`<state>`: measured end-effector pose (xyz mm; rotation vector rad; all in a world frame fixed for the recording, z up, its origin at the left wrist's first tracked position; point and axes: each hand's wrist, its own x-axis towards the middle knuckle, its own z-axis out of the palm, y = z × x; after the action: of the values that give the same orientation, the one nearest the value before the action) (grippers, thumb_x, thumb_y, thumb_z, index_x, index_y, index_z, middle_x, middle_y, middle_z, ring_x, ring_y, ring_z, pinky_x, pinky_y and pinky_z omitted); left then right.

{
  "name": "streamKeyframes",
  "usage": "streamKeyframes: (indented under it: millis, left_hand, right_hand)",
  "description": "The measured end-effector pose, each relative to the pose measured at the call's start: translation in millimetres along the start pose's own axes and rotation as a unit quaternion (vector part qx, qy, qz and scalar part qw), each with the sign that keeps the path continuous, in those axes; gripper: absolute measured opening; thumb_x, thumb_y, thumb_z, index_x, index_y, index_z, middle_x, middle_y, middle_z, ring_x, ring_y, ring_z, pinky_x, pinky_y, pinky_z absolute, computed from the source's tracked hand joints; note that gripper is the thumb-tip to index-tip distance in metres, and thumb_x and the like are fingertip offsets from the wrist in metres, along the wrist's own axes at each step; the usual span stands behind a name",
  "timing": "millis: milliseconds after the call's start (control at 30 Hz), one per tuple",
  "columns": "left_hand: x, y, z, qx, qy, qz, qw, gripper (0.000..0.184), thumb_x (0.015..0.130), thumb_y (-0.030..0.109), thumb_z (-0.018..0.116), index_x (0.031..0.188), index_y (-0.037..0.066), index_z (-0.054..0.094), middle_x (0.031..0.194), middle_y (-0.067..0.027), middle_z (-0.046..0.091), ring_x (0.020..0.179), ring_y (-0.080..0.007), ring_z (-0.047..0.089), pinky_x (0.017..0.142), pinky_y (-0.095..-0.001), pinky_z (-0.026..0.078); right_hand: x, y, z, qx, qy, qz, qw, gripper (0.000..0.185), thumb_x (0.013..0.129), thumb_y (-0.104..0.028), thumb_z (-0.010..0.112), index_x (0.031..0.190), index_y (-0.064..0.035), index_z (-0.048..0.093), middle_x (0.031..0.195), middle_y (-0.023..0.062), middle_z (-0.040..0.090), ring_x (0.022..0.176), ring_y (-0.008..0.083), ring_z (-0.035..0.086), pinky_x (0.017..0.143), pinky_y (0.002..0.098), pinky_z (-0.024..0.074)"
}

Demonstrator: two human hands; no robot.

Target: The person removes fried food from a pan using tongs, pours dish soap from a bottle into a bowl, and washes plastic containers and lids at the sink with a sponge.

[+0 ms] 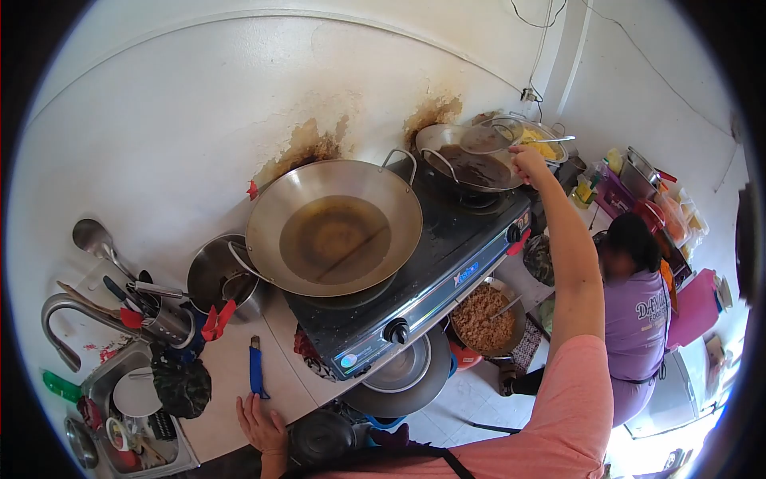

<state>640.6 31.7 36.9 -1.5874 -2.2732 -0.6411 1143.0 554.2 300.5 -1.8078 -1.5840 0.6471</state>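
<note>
R hand [528, 164] at 2 o'clock, by far wok [432, 140] & next to round strainer [487, 137] over that wok; view's poor at that range, can't tell if fingers pinch strainer. L hand [262, 427] at 7 o'clock, fingers a bit spread on counter [227, 387] edge, just below blue item [257, 371]. Near wok [400, 215] w/ brownish liquid [335, 235] on stove [447, 219], approx 11 o'clock. Co-worker [634, 319], purple shirt, btwn 3 & 4 o'clock.
</note>
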Motion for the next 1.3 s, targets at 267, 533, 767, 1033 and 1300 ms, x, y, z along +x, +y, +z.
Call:
streamKeyframes:
  millis: [267,533,767,1033,1300]
  left_hand:
    - [1,2,-3,0.000,-0.010,-0.007,1.000,0.041,0.087,0.021,0.045,0.122,-0.001,0.047,0.125,-0.0187,0.048,0.125,-0.0420,0.036,0.103,-0.0489,0.031]
    - [-1,-2,2,0.004,0.006,0.001,1.000,0.042,0.088,0.023,0.045,0.122,-0.001,0.047,0.126,-0.0192,0.047,0.125,-0.0421,0.037,0.103,-0.0485,0.031]
    - [-2,-3,4,0.008,0.013,0.006,1.000,0.041,0.088,0.023,0.045,0.122,-0.001,0.047,0.128,-0.0193,0.046,0.125,-0.0421,0.037,0.103,-0.0487,0.031]
    - [1,1,0,0.006,0.026,0.013,1.000,0.040,0.086,0.020,0.047,0.119,-0.001,0.049,0.124,-0.0202,0.049,0.122,-0.0433,0.040,0.101,-0.0491,0.034]
    - [1,1,-1,0.003,0.018,0.008,1.000,0.040,0.086,0.020,0.047,0.120,-0.001,0.049,0.125,-0.0196,0.048,0.123,-0.0430,0.039,0.102,-0.0491,0.033]
  right_hand:
    - [-16,22,-14,-0.403,0.148,-0.070,0.900,0.036,0.082,-0.015,0.045,0.115,-0.0132,0.062,0.107,0.0200,0.063,0.103,0.0360,0.059,0.088,0.0453,0.0462]
    - [0,24,22,-0.352,0.097,-0.108,0.925,0.035,0.081,-0.015,0.047,0.111,-0.0129,0.064,0.104,0.0202,0.063,0.101,0.0363,0.060,0.088,0.0449,0.0467]
    - [21,9,48,-0.088,-0.084,0.025,0.992,0.036,0.080,-0.006,0.053,0.115,-0.0117,0.059,0.067,0.0127,0.060,0.048,0.0196,0.056,0.038,0.0355,0.0421]
    - [3,-4,47,0.186,-0.164,0.061,0.967,0.043,0.085,-0.003,0.050,0.127,-0.0086,0.047,0.062,0.0013,0.047,0.038,0.0083,0.037,0.031,0.0243,0.0265]
    - [-22,-10,38,0.230,-0.163,0.029,0.959,0.045,0.086,-0.006,0.051,0.131,-0.0112,0.046,0.064,-0.0002,0.047,0.040,0.0064,0.036,0.033,0.0221,0.0260]
